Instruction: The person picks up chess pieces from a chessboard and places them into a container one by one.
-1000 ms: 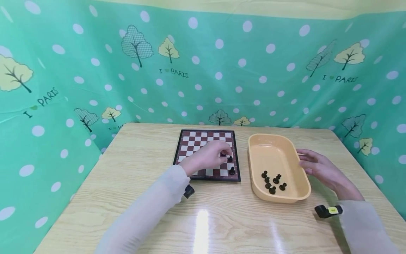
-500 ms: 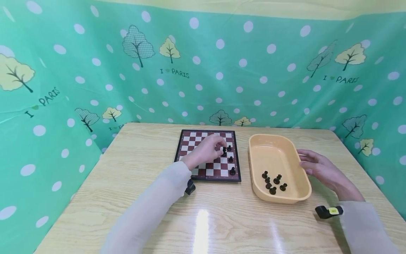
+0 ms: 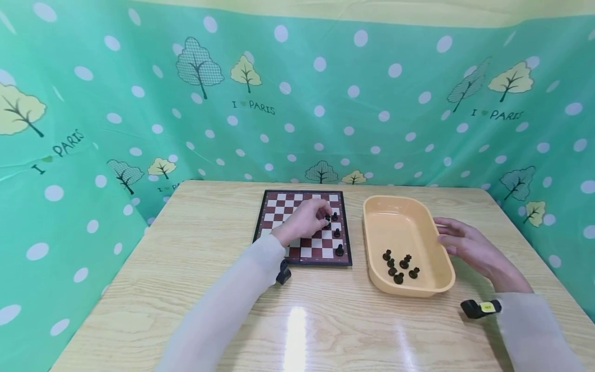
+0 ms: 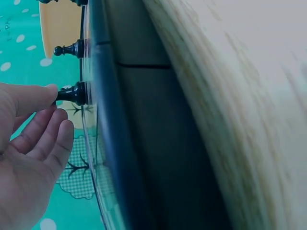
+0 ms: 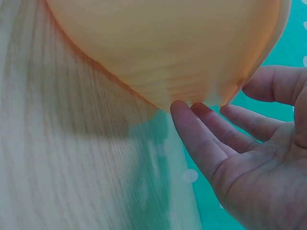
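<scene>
Seemingly midway; left hand [image 3: 307, 216] pinches piece [image 4: 73, 93] on board [image 3: 279, 210]; three more there, six in tray [image 3: 387, 225]; right hand [image 3: 469, 249] spread at its side

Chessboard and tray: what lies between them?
In the head view, just a narrow strip of wooden table lies between the chessboard and the tray, with nothing on it.

Place: a screened-off tabletop recording spot; the building around it could not be told.
Cloth [image 3: 297, 129]: green, dotted, printed with trees and "PARIS", it hung behind and at both sides.
Table [image 3: 214, 222]: pale wood grain ran across it.
Wrist cameras [image 3: 471, 309]: small and black, two were worn.
</scene>
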Demonstrator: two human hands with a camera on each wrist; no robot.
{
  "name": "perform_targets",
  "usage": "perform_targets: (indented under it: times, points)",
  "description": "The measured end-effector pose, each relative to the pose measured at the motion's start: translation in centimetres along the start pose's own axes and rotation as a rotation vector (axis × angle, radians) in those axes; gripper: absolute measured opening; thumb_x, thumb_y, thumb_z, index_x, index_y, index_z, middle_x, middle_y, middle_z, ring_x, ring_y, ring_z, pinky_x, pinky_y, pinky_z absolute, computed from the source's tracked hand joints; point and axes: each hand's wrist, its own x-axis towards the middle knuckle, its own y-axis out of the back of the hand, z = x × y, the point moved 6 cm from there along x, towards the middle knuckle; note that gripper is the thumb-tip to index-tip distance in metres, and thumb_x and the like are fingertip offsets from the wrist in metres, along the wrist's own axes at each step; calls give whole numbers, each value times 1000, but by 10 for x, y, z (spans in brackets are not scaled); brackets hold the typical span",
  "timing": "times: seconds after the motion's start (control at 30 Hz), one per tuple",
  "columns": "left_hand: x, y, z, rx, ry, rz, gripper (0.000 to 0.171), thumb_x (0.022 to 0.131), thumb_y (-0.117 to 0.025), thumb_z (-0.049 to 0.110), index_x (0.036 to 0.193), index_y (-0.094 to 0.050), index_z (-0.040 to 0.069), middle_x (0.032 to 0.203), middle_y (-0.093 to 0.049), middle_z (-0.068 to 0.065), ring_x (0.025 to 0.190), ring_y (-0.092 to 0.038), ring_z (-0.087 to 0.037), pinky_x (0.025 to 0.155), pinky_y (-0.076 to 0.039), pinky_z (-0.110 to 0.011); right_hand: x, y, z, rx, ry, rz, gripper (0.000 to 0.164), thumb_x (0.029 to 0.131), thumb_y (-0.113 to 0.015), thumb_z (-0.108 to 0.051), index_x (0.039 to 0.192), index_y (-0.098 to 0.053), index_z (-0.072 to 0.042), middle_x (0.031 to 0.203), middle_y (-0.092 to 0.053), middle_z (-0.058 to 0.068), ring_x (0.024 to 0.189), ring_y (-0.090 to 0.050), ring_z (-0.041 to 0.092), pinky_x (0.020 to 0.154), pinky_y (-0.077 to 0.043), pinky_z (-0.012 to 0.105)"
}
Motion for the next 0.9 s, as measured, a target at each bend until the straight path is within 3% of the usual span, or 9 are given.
perform_targets:
  times: [0.63,0.9]
  points:
    - [1,0,0,1,11,15,16,88,-65,4,103,-64,10,92,-60,3,84,-56,-11,75,-48,-23,1,-1,1,7,2,-8,65,99,-49,-18,150,-14,3,143,-31,32,101,-56,-1,84,-50,21]
    - [0,8,13,6,-54,35,16,87,-66,6,103,-64,10,93,-61,3,84,-57,-9,73,-49,-22,0,-1,1,1,3,-2,65,99,-50,-18,150,-14,3,143,-31,32,100,-56,-2,84,-50,21]
